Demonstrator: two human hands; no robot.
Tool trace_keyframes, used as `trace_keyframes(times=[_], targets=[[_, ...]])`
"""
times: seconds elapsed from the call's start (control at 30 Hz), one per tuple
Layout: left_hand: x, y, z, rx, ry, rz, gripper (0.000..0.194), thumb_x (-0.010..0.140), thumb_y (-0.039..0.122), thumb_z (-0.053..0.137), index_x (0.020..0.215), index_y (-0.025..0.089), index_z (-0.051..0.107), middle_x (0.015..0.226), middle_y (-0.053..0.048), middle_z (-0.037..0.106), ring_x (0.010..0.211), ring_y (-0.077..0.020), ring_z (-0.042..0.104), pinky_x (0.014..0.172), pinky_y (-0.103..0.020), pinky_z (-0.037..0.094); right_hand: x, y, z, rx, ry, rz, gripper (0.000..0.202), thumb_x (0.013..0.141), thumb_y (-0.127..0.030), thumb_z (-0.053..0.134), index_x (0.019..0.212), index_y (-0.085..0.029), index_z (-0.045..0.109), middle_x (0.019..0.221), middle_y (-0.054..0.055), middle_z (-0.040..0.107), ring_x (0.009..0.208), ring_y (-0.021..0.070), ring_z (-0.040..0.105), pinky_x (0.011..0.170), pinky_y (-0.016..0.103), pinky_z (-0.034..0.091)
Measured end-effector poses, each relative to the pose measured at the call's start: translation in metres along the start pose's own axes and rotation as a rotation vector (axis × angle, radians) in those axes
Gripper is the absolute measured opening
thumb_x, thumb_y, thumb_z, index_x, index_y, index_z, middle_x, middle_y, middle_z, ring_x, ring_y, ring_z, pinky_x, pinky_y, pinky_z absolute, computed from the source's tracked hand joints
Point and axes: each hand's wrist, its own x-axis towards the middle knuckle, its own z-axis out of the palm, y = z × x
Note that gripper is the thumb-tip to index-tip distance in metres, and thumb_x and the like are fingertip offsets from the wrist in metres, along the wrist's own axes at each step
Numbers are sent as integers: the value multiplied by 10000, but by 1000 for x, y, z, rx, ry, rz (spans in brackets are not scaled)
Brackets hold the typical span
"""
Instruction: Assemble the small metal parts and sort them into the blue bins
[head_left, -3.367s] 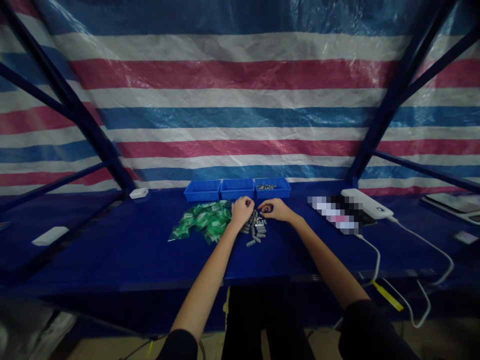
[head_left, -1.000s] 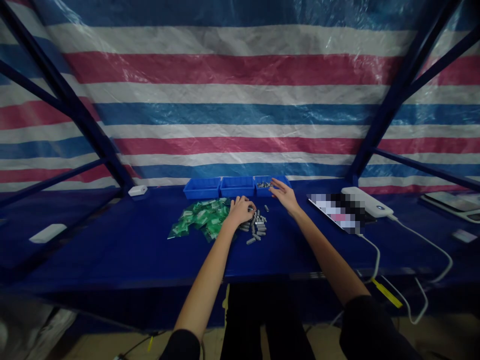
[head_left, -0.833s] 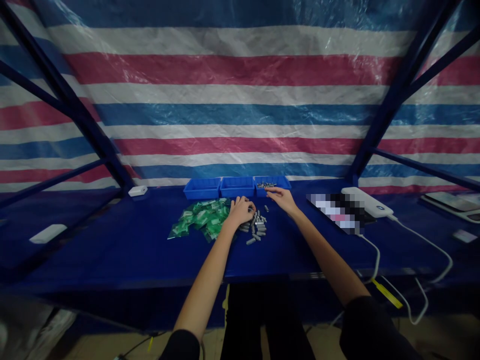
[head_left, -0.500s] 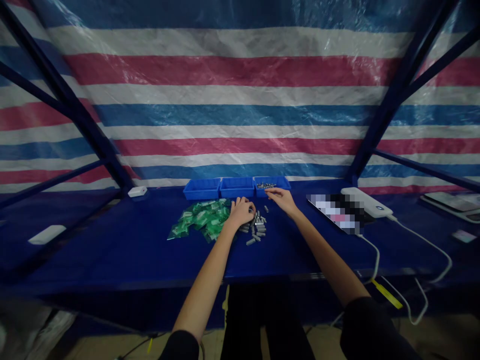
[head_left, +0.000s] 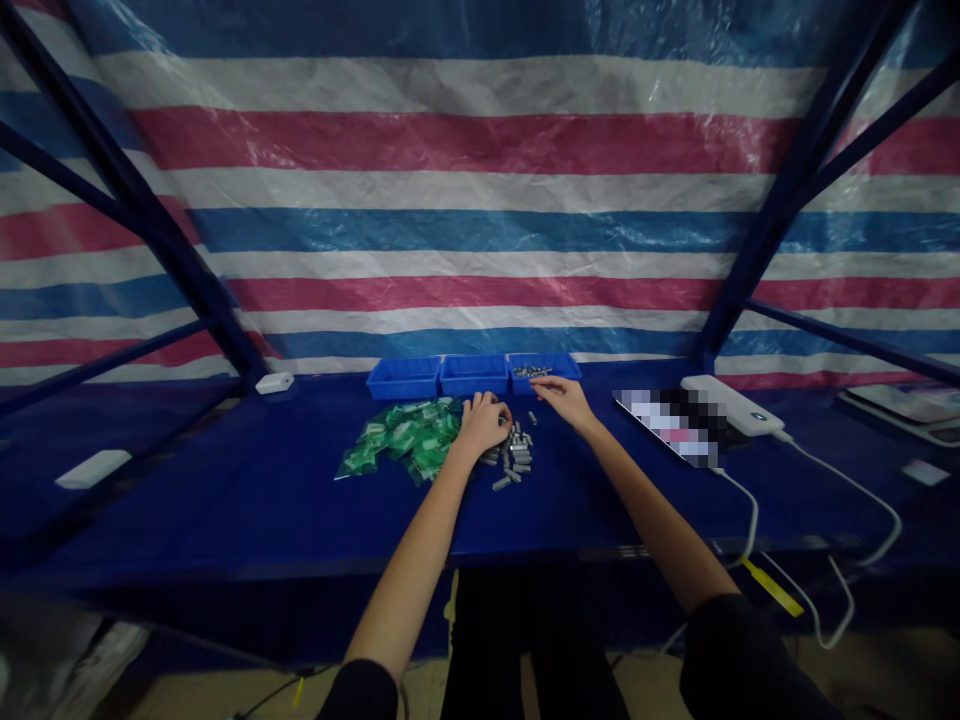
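Observation:
My left hand (head_left: 484,422) rests with curled fingers between a pile of green bagged packets (head_left: 409,438) and a heap of small grey metal pieces (head_left: 519,456); whether it holds one is hidden. My right hand (head_left: 561,396) is at the front edge of the right blue bin (head_left: 568,366), thumb and fingertips pinched together. What sits between those fingertips is too small to make out. Small metal parts (head_left: 532,371) lie inside that bin. One loose metal piece (head_left: 532,418) lies on the blue table (head_left: 300,500) between my hands.
Two more blue bins, a middle one (head_left: 474,377) and a left one (head_left: 405,379), line the back. On the right are a phone-like device (head_left: 667,425), a white power bank (head_left: 731,405) and white cables (head_left: 847,489). Small white boxes (head_left: 275,383) lie left.

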Motion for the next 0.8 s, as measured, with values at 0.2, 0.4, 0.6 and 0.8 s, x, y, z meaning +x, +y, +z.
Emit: trace_keyframes(times=[0.2, 0.4, 0.6, 0.8], targets=[[-2, 1, -4, -10, -41, -20, 173, 786, 331, 491, 838, 249, 633, 1113, -59, 491, 1110, -268, 385, 933, -445, 296, 0, 1, 1, -4, 4, 1, 249, 627, -334, 648, 806, -172, 705, 814, 58, 706, 602, 133, 613, 645, 281, 500], [0, 1, -1, -39, -65, -32, 173, 794, 310, 472, 831, 245, 628, 1122, -58, 496, 1110, -260, 391, 938, -449, 295, 0, 0, 0, -12, 3, -2, 253, 631, -333, 646, 813, -169, 704, 812, 57, 706, 593, 130, 608, 632, 278, 500], [2, 1, -1, -63, -34, -62, 167, 805, 328, 478, 861, 243, 610, 1088, -51, 508, 1086, -247, 406, 916, -428, 312, 1, 2, 1, -32, 8, -29, 240, 644, -330, 638, 812, -172, 707, 810, 60, 708, 603, 140, 616, 637, 287, 505], [4, 4, -2, -98, 39, -91, 163, 828, 329, 463, 852, 235, 595, 1041, -37, 543, 1052, -230, 435, 886, -396, 318, 0, 1, 2, -25, -25, -14, 244, 645, -334, 648, 822, -178, 707, 782, 55, 708, 600, 142, 618, 632, 290, 508]])
